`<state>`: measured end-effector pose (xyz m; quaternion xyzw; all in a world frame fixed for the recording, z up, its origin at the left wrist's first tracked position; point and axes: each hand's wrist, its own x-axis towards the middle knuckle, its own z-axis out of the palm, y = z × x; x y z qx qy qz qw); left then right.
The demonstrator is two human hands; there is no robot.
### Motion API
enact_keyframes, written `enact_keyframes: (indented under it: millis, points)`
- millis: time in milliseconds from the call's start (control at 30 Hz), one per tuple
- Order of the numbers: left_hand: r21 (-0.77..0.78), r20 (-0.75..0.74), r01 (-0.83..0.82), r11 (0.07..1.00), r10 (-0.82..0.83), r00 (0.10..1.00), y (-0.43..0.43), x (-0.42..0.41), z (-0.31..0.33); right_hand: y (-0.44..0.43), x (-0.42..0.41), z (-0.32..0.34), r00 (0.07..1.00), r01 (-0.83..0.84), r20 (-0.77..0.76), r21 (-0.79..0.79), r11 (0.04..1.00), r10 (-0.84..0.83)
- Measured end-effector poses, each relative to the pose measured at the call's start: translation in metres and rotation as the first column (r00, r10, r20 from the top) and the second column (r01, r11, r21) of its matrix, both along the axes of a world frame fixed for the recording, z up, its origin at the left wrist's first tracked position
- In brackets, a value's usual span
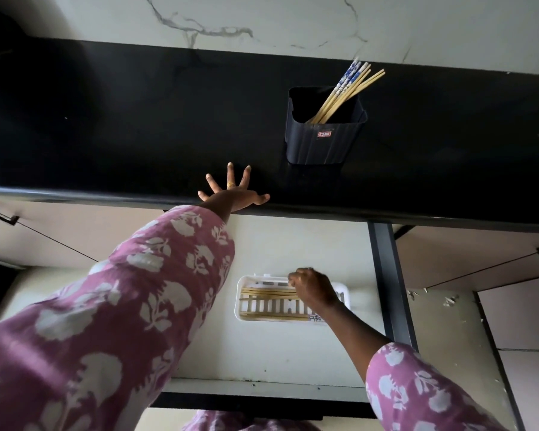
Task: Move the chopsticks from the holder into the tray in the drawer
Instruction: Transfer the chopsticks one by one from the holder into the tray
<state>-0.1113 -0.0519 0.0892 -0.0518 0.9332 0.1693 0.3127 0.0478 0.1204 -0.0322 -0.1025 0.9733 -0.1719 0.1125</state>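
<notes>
A dark ribbed holder [324,141] stands on the black countertop [137,119], with several bamboo chopsticks [349,91] leaning out to its upper right, some with blue-patterned tops. Below, in the open drawer [262,353], a white slotted tray [246,306] holds several chopsticks [268,293] lying lengthwise. My right hand [313,289] is over the tray's right half with curled fingers; whether it still holds a chopstick is hidden. My left hand [234,191] rests flat on the counter edge, fingers spread, left of the holder.
Closed cabinet fronts with dark handles [0,216] flank the drawer on both sides. The drawer's dark right rail [392,284] runs beside the tray. A white marble wall [262,23] rises behind the counter.
</notes>
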Motion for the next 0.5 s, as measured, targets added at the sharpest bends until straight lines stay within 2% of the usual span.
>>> enact_keyframes:
  millis: [100,233,300,367,500]
  points:
    - [0.000,0.000,0.001,1.000,-0.001,1.000,0.001,0.001,0.002,0.012,-0.016,0.013,0.988,0.122,-0.088,-0.063,0.991,-0.127]
    - [0.028,-0.003,-0.032,0.999,0.032,0.999,0.001,0.002,0.004,0.026,-0.040,0.038,0.904,0.145,-0.379,-0.163,0.976,-0.198]
    - [0.029,0.000,-0.035,0.999,0.035,0.999,0.002,0.002,0.006,0.034,-0.058,0.059,0.830,0.132,-0.514,-0.193,0.972,-0.215]
    - [0.046,0.013,-0.050,0.998,0.049,0.999,0.002,0.002,0.006,0.042,-0.083,0.084,0.730,0.140,-0.614,-0.294,0.945,-0.299]
    - [0.036,0.024,-0.040,0.999,0.040,0.999,0.001,0.001,0.007,0.055,-0.133,0.136,0.539,0.221,-0.666,-0.479,0.849,-0.516]
